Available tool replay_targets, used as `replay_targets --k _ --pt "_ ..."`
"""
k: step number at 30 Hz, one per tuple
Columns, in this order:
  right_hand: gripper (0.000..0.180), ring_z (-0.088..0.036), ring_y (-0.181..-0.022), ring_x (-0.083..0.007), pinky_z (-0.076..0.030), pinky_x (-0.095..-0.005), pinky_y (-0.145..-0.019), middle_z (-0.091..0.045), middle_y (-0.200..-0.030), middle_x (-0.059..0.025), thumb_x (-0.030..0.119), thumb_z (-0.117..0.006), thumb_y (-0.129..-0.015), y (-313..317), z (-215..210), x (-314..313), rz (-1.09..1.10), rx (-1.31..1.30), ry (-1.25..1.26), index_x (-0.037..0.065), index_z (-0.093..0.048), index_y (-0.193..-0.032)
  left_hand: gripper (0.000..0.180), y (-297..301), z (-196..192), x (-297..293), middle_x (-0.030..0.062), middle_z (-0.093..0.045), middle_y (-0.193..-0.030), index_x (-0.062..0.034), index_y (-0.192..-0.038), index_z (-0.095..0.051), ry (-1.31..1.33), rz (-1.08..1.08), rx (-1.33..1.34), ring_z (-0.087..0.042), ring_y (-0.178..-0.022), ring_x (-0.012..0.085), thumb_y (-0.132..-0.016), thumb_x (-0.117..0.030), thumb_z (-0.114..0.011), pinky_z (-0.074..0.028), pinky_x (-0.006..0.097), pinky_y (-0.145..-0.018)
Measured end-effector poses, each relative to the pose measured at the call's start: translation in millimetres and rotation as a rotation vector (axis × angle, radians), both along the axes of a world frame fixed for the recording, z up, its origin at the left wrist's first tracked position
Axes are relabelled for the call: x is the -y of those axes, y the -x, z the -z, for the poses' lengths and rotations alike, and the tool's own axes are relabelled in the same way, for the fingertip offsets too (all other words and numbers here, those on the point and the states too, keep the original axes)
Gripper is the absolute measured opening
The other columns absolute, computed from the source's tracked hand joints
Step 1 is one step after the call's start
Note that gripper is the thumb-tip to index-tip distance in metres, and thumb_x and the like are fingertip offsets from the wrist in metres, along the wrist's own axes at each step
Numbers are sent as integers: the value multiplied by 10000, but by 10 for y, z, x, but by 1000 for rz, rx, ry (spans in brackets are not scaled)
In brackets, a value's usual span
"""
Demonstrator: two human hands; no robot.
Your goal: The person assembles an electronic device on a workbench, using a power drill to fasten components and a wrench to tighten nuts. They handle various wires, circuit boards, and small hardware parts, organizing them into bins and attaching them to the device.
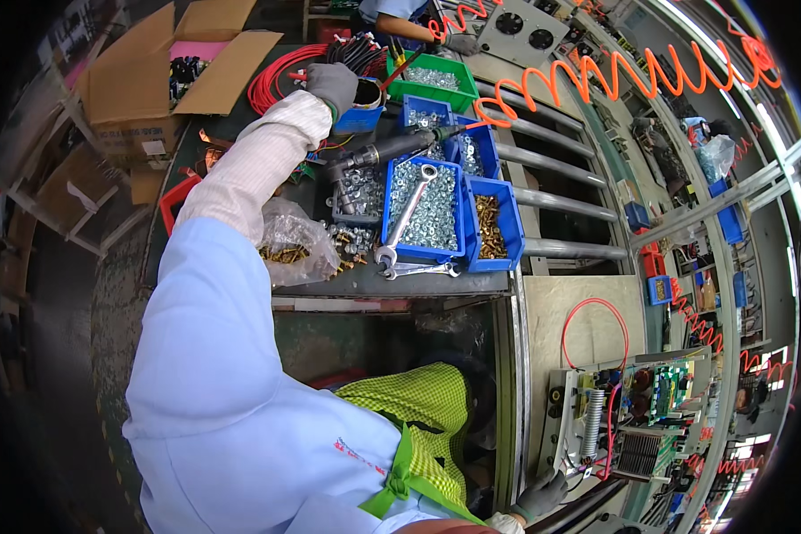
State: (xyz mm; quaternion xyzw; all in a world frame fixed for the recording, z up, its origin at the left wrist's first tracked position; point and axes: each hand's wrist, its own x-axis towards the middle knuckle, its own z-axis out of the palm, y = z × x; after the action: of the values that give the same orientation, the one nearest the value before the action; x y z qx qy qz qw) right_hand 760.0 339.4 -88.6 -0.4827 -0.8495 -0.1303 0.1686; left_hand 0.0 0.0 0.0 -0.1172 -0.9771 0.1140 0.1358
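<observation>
Grey-gloved left hand [333, 84] reaches out to eleven o'clock, fingers curled over the rim of a small blue tub [361, 114] beside the red cable coil [276, 76]; I cannot tell whether it grips anything inside. Blue bins of nuts [427, 214] sit close by, a wrench [407, 218] lying across one for easy grabbing. At five o'clock my right hand [540, 495] rests loosely open near the circuit board [659, 392], holding nothing.

Single head view looks steeply down, seemingly turned leftward, close over bench [400, 283] and torso
</observation>
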Motion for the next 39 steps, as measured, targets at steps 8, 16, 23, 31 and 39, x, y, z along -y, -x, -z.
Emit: replay_targets --k 8,16,23,31,39 --pt "434 -554 -897 -416 -439 -512 -775 -602 -962 -226 397 -461 -974 -37 45 -32 -4 -3 -28 22 -632 -1109 216 -307 0 308 115 -654 -1029 -124 -1044 -709 -157 59 -53 -685 -933 311 -883 -194 -584 -507 484 -743" --pt "437 -545 -870 -419 -424 -516 -761 -592 -914 -222 426 -501 -949 -92 6 -3 -7 -101 3 10 -628 -980 232 -1346 -298 857 110 -640 -1017 -136 -1094 -663 -369 378 -284 -642 -955 305 -898 -227 -578 -511 437 -793" --pt "360 -561 -860 -401 -442 -497 -751 -613 -883 -206 392 -648 -840 -71 33 -104 12 -143 38 66 -667 -992 283 -2512 -905 -250 139 -654 -974 -80 -1133 -677 -544 1093 -220 -611 -917 331 -856 -131 -646 -480 420 -797" --pt "395 -574 -847 -330 -452 -451 -723 -620 -854 -121 464 -666 -814 27 -90 -19 27 -237 -30 90 -682 -939 269 -3892 -786 -2217 116 -669 -919 -82 -1066 -687 -624 1682 25 -638 -809 311 -798 -95 -690 -503 402 -714" --pt "366 -584 -817 -299 -453 -430 -693 -614 -815 -85 446 -711 -773 14 -68 -31 35 -314 -43 94 -668 -862 241 -4872 -805 -3186 22 -658 -876 -118 -1008 -691 -457 2050 -146 -641 -828 207 -774 -109 -636 -490 365 -779"
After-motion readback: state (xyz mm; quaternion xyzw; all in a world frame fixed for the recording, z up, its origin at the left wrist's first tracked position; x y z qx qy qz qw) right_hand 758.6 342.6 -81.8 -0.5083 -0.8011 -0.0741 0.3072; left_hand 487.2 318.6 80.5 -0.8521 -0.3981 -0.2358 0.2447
